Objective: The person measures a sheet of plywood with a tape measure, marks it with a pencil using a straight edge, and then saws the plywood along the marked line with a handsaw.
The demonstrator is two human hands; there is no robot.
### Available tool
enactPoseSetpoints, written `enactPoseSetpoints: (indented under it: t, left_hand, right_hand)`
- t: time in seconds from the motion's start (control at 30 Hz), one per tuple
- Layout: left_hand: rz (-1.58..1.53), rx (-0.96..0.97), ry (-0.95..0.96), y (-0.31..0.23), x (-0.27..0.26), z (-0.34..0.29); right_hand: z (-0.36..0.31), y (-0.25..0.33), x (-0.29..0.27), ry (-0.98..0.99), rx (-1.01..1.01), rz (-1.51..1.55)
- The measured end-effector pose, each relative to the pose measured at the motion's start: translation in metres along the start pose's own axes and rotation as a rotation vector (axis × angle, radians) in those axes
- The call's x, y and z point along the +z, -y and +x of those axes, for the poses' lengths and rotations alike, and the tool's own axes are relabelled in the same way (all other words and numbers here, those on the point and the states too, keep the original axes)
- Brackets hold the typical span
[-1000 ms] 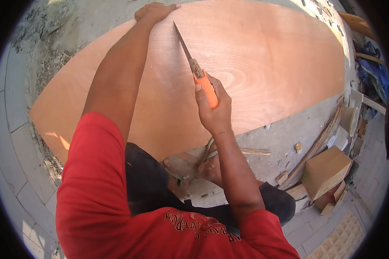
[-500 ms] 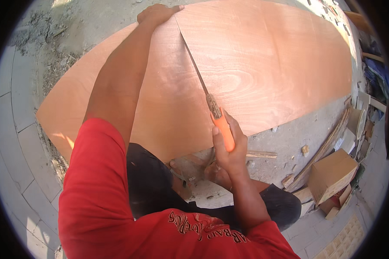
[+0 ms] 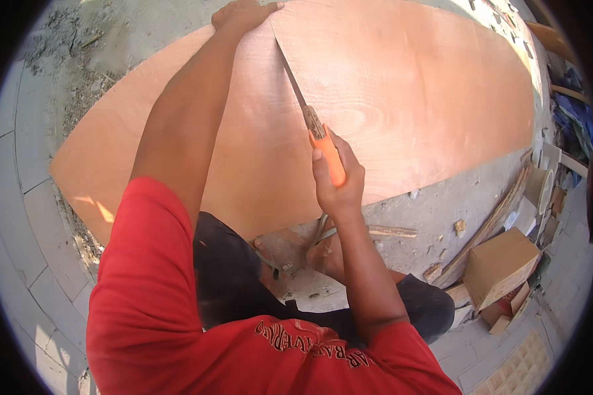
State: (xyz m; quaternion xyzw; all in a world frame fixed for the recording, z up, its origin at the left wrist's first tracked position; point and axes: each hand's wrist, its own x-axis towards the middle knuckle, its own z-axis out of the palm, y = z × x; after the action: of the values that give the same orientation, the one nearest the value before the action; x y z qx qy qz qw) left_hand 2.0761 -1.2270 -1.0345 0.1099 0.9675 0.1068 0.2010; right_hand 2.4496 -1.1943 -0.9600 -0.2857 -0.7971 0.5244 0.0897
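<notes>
A large sheet of reddish-brown plywood (image 3: 402, 85) lies in front of me. My right hand (image 3: 342, 181) is closed round the orange handle of a handsaw (image 3: 295, 82). Its narrow dark blade slants up and left over the sheet, and the tip end meets the wood near the far edge. At that far edge, just left of the blade's end, my left hand (image 3: 240, 16) grips the plywood, thumb stretched to the right along the rim. Its other fingers are partly hidden over the edge.
My bent legs and bare feet (image 3: 323, 257) are close to the sheet's near edge. On the right stand a cardboard box (image 3: 501, 266), a long wooden plank (image 3: 487, 227) and scrap pieces. A thin wood strip (image 3: 392, 231) lies on the dusty concrete. Grey tiles (image 3: 53, 224) run along the left.
My right hand has pushed the saw forward and slightly left, so its handle is now farther up the sheet. My left hand stays at the far edge.
</notes>
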Motion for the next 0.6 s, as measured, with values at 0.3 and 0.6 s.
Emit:
enactPoseSetpoints:
  t: [0.3,0.6]
  left_hand:
    - [-0.062,-0.006,-0.021,0.025,-0.011,0.013]
    - [-0.056,0.045,-0.086,0.023,-0.023,0.010]
  right_hand:
    - [-0.066,0.002,-0.028,-0.013,-0.142,0.016]
    - [-0.064,0.001,-0.028,0.008,-0.136,-0.027]
